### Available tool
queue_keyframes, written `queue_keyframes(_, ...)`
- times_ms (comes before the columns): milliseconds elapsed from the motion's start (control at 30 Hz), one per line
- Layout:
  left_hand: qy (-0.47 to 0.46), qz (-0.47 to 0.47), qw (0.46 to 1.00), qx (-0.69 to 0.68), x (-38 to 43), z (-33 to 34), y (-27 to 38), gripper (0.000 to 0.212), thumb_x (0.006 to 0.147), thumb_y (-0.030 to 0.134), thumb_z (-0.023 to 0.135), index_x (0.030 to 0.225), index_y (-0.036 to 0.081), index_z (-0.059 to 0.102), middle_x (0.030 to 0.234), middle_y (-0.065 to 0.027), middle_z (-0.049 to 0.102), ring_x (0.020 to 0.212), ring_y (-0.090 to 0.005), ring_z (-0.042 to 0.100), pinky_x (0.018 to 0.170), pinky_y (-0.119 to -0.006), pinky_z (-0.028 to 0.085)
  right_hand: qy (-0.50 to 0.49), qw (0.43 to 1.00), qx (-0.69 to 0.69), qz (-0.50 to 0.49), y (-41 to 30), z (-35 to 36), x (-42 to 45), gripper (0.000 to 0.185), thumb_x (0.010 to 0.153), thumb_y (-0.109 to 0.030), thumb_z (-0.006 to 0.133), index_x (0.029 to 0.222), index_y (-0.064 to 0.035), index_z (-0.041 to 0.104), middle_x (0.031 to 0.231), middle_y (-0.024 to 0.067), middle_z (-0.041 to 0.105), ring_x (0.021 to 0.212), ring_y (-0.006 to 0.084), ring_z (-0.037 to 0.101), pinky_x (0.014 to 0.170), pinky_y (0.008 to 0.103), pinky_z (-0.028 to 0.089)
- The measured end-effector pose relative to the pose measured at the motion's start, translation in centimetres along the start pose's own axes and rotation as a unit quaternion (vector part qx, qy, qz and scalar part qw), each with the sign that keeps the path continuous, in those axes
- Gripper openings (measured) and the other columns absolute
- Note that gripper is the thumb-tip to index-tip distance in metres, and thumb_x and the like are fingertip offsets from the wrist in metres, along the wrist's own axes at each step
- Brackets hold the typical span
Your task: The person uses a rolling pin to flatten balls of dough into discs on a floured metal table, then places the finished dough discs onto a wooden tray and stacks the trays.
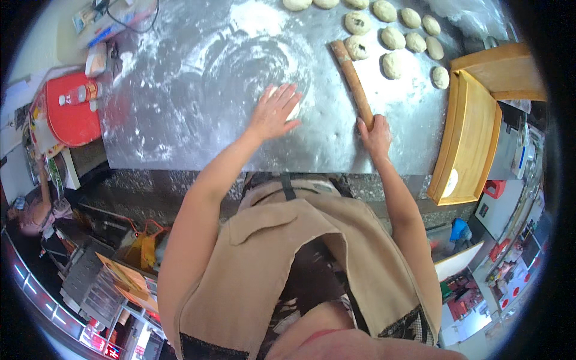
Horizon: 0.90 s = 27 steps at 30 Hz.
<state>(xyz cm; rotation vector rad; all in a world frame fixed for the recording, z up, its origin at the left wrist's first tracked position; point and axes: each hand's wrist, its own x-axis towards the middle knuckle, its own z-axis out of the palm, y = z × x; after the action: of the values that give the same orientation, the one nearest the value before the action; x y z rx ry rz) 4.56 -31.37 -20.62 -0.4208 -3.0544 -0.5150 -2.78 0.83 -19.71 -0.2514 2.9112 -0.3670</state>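
Note:
On the floured metal worktop (180, 108), my left hand (274, 111) lies flat with spread fingers over a piece of dough (293, 112), most of which it covers. My right hand (377, 135) grips the near end of a wooden rolling pin (353, 83), which slants away to the upper left. Beyond the pin, several round pieces of dough (393, 66) are spread over the far right of the worktop. Two of them, near the pin's far end, show dark spots on top (358, 23). Loose white flour (258, 18) is heaped at the far middle.
Wooden trays (472, 135) stand at the worktop's right edge, one holding a white object. Clear plastic sheeting (472, 18) lies at the far right. A red stool or tabletop (72, 114) with a plastic bottle (81, 93) is at the left. Another person (40, 211) is at the far left.

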Motion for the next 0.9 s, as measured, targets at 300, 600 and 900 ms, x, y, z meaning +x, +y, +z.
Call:
queue_keyframes(300, 0.128, -0.079, 0.987, 0.057, -8.1, -2.7, 1.2, 0.066, 0.091, 0.046, 0.056, 0.145, 0.011, 0.040, 0.152, -0.0133, 0.036, 0.139, -0.0319, 0.035, 0.115, -0.057, 0.020, -0.050, 0.965, 0.063, -0.248, -12.6, -0.2, -0.3, 0.043, 0.087, -0.032, 0.067, 0.118, -0.0054, 0.053, 0.105, 0.0162, 0.062, 0.096, 0.0362, 0.061, 0.084, 0.0475, 0.049)
queue_keyframes(600, 0.085, -0.275, 0.952, 0.104, -1.3, -4.4, -9.7, 0.058, 0.095, 0.040, 0.050, 0.144, 0.008, 0.043, 0.149, -0.0196, 0.040, 0.139, -0.0360, 0.036, 0.114, -0.058, 0.021, 0.036, 0.971, -0.002, -0.234, -17.9, 3.7, 9.3, 0.069, 0.097, -0.051, 0.042, 0.148, -0.0068, 0.034, 0.153, 0.0245, 0.030, 0.142, 0.0391, 0.029, 0.116, 0.0499, 0.022)
queue_keyframes(900, 0.010, -0.287, 0.957, 0.046, -8.8, -1.8, -3.6, 0.063, 0.096, 0.041, 0.048, 0.150, 0.010, 0.034, 0.154, -0.0195, 0.032, 0.142, -0.0371, 0.030, 0.116, -0.056, 0.018, 0.005, 0.979, -0.021, -0.202, -14.7, 4.8, 1.2, 0.066, 0.096, -0.045, 0.045, 0.149, -0.0079, 0.035, 0.154, 0.0236, 0.030, 0.142, 0.0407, 0.030, 0.115, 0.0534, 0.022)
